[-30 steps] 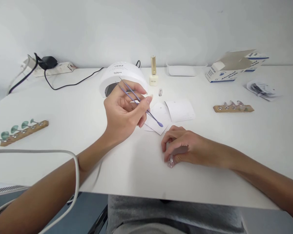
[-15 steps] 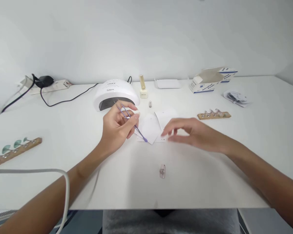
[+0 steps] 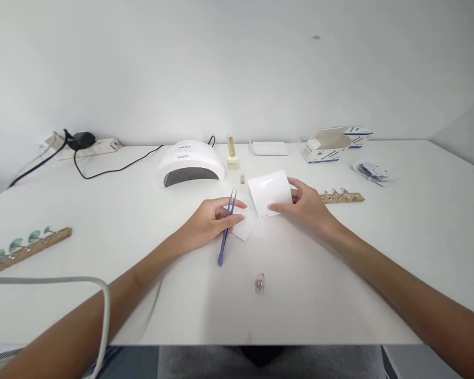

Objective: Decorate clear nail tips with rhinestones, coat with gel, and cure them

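Note:
My left hand [image 3: 217, 221] holds purple tweezers [image 3: 223, 245], their points up and away from me, and its fingertips rest at some white paper pieces [image 3: 243, 230]. My right hand [image 3: 300, 204] grips a white sheet [image 3: 270, 192] by its right side, thumb on the front. The sheet is tilted up and curved, with a few tiny dark dots near its lower edge. Nearer to me on the table lies a clear pinkish press-on nail [image 3: 259, 283] with a shiny ornament. Behind the papers stands a small clear piece [image 3: 242, 179], too small to make out.
A white nail lamp [image 3: 191, 160] and a polish bottle [image 3: 231, 155] stand at the back. To the right are an open alcohol pads box [image 3: 326, 150], sachets [image 3: 373, 171] and a wooden nail stand [image 3: 343, 198]. Another stand [image 3: 31, 247] with green nails and a white cable [image 3: 63, 279] are left.
My right hand has taken hold of the white sheet and tilted it up. My left hand has moved down and right, the tweezers now turned more upright.

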{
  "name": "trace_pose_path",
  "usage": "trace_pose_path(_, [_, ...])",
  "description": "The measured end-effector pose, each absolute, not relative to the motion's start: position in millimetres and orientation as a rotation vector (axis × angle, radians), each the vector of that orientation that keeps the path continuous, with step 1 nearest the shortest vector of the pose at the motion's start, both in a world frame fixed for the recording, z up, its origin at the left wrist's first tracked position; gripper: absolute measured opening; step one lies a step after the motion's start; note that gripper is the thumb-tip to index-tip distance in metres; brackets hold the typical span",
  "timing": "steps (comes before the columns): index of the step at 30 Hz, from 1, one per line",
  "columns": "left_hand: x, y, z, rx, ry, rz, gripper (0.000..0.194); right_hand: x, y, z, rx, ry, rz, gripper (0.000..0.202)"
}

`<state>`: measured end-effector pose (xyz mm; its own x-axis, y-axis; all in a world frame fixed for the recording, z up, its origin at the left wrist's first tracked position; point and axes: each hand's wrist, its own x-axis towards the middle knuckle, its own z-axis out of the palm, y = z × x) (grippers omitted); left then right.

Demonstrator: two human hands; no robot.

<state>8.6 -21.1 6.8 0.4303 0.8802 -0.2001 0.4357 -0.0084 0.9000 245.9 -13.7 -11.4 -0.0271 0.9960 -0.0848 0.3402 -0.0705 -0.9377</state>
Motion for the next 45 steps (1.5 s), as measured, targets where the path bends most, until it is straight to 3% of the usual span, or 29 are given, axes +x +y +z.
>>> trace_pose_path(3, [8.6,-22.2,4.8,1.686,1.202,0.551,0.037,247.0,-18.6,-9.1,-1.338,-1.259,1.368,0.034])
trace_pose_path(7, [8.4,-24.9,3.1,1.738,1.234,0.599,0.041,238.8,-27.7,-10.5,-1.132,-1.041,1.632,0.024])
trace_pose_path(15, [12.7,-30.9,-0.6,1.896,1.258,0.523,0.031,229.4,-34.3,-13.6,-1.049,-0.902,1.752,0.024])
trace_pose_path(22, [21.4,-37.0,-11.5,2.322,1.288,0.250,0.034,221.6,-41.5,-17.2,-0.991,-0.974,1.690,0.022])
trace_pose_path(45, [22.6,-38.4,-14.8,2.510,1.257,0.330,0.036,221.8,-44.6,-18.2,-1.133,-1.043,1.670,0.031])
